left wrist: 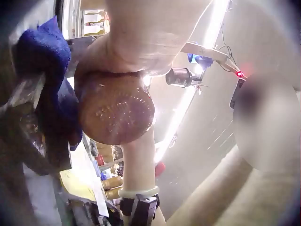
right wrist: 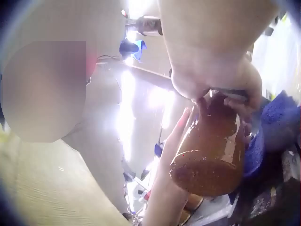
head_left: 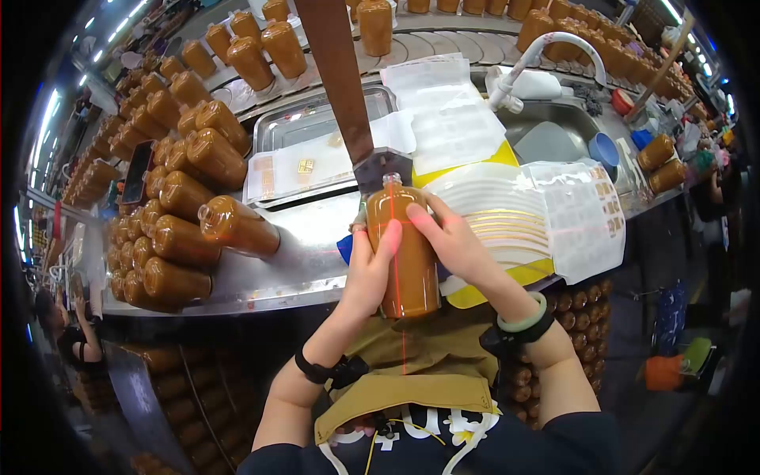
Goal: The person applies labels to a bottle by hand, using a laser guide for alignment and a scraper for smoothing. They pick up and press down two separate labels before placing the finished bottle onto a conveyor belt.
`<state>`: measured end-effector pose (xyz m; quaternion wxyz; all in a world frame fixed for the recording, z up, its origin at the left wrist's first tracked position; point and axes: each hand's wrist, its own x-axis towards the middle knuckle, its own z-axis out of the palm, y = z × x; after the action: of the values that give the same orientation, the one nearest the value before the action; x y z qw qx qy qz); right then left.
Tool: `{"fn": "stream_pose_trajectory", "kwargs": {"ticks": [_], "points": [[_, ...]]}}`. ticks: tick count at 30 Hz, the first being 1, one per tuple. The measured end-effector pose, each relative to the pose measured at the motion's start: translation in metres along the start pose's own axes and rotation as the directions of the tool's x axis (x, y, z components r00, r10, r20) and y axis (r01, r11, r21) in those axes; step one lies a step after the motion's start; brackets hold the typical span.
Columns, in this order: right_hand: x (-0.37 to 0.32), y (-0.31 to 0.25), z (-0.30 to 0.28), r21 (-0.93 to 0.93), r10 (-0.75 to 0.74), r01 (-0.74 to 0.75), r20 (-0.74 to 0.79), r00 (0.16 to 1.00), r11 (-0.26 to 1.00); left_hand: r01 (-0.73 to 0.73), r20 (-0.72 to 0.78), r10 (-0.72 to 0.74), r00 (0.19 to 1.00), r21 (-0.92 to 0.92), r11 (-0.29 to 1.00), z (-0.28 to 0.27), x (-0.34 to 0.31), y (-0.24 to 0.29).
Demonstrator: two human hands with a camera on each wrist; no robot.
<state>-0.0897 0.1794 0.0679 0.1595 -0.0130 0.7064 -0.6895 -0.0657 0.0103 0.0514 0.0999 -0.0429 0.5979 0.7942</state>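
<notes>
Both hands hold one brown glass bottle (head_left: 408, 277) in front of the body, its neck pointing away. My left hand (head_left: 369, 269) grips the bottle's left side, with the thumb lying on its face. On the opposite side my right hand (head_left: 457, 241) grips it near the shoulder, thumb also on the glass. A thin red light line runs down the bottle and crosses the left thumb. In the left wrist view the round dotted base of the bottle (left wrist: 117, 113) faces the camera. A blue cloth (right wrist: 277, 125) is close beside the bottle in the right wrist view.
Many brown bottles (head_left: 186, 194) stand and lie at the left of the metal worktop (head_left: 301, 285). A brown post (head_left: 336, 71) rises behind the hands. Decal sheets (head_left: 586, 218) and a yellow board (head_left: 507, 154) lie right, before a sink (head_left: 566, 119) with a white faucet (head_left: 546, 43).
</notes>
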Motion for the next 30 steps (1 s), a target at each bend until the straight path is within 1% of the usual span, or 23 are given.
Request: {"fn": "stream_pose_trajectory", "kwargs": {"ticks": [1,3,5,6,7,8,9,10,11,12,13,14,15,16,17,18,19,20,22,25,27,29,30], "points": [[0.008,0.003,0.000,-0.038,-0.007,0.006,-0.034,0.999,0.999,0.001,-0.001,-0.001,1.000,0.000,1.000,0.001,0.003,0.004],[0.020,0.001,0.001,-0.027,0.013,-0.015,-0.046,0.999,1.000,0.045,-0.051,-0.051,0.997,-0.097,0.994,0.006,0.007,0.012],[0.027,-0.005,0.001,-0.109,-0.047,0.042,-0.040,0.998,0.993,-0.022,-0.046,0.021,0.999,-0.018,1.000,0.005,0.013,0.014],[0.033,0.007,0.001,-0.125,-0.096,0.087,-0.070,0.993,0.988,-0.121,-0.026,0.124,0.992,0.089,0.989,0.004,0.017,0.012],[0.032,0.005,-0.004,-0.122,-0.082,0.073,-0.074,0.994,0.990,-0.216,0.004,0.220,0.976,0.192,0.957,0.001,0.020,0.007],[0.031,-0.002,-0.015,-0.238,-0.058,0.048,-0.034,0.998,0.970,-0.201,0.002,0.204,0.979,0.190,0.961,-0.006,0.026,-0.004],[0.031,-0.006,-0.027,-0.352,-0.030,0.031,0.007,1.000,0.936,-0.273,0.009,0.292,0.956,0.382,0.883,-0.016,0.034,-0.018],[0.038,0.000,-0.044,-0.381,0.001,-0.002,-0.004,1.000,0.925,-0.332,0.036,0.377,0.926,0.558,0.761,-0.021,0.038,-0.027],[0.046,0.009,-0.062,-0.411,0.026,-0.030,-0.015,1.000,0.911,-0.292,-0.018,0.321,0.947,0.374,0.881,-0.016,0.036,-0.022],[0.050,0.015,-0.076,-0.491,0.003,-0.025,-0.045,0.999,0.871,-0.223,-0.028,0.241,0.970,0.288,0.931,-0.012,0.033,-0.011],[0.046,0.012,-0.074,-0.491,0.006,-0.026,-0.042,0.999,0.871,-0.149,-0.031,0.159,0.987,0.199,0.969,-0.009,0.030,-0.004],[0.039,0.005,-0.069,-0.352,0.138,-0.156,-0.075,0.988,0.923,-0.148,-0.037,0.158,0.987,0.198,0.969,-0.009,0.032,-0.008],[0.034,0.001,-0.063,-0.204,0.269,-0.281,-0.086,0.959,0.938,-0.169,-0.059,0.190,0.980,0.254,0.952,-0.009,0.035,-0.015],[0.030,0.007,-0.051,-0.126,0.289,-0.285,0.015,0.957,0.950,-0.189,-0.078,0.224,0.971,0.311,0.931,-0.007,0.037,-0.018],[0.024,0.013,-0.037,-0.130,0.285,-0.280,0.021,0.958,0.951,-0.296,-0.064,0.351,0.934,0.408,0.864,-0.004,0.034,-0.020],[0.017,0.020,-0.022,-0.302,-0.015,0.000,-0.049,0.999,0.953,-0.336,-0.048,0.397,0.917,0.447,0.829,-0.003,0.030,-0.020],[0.012,0.024,-0.013,-0.472,-0.320,0.255,-0.063,0.945,0.844,-0.372,-0.029,0.440,0.898,0.486,0.791,-0.004,0.026,-0.021],[0.007,0.016,-0.009,-0.470,-0.324,0.260,-0.058,0.944,0.843,-0.373,-0.032,0.444,0.896,0.489,0.788,-0.003,0.022,-0.020],[-0.004,-0.003,-0.003,-0.409,-0.213,0.170,-0.061,0.975,0.897,-0.360,-0.046,0.416,0.908,0.420,0.833,-0.002,0.014,-0.017],[-0.005,-0.005,-0.003,-0.398,-0.165,0.121,-0.079,0.983,0.909,-0.380,-0.057,0.444,0.894,0.428,0.820,-0.001,0.018,-0.022],[-0.002,0.000,-0.004,-0.422,-0.179,0.118,-0.107,0.978,0.899,-0.346,-0.055,0.401,0.914,0.405,0.846,0.001,0.015,-0.019],[0.004,-0.002,0.001,-0.438,-0.312,0.242,-0.095,0.945,0.866,-0.334,-0.084,0.408,0.909,0.440,0.834,0.001,0.013,-0.017],[0.000,-0.009,-0.003,-0.370,-0.190,0.148,-0.079,0.978,0.917,-0.353,-0.090,0.430,0.899,0.434,0.829,0.003,0.012,-0.014]]}}
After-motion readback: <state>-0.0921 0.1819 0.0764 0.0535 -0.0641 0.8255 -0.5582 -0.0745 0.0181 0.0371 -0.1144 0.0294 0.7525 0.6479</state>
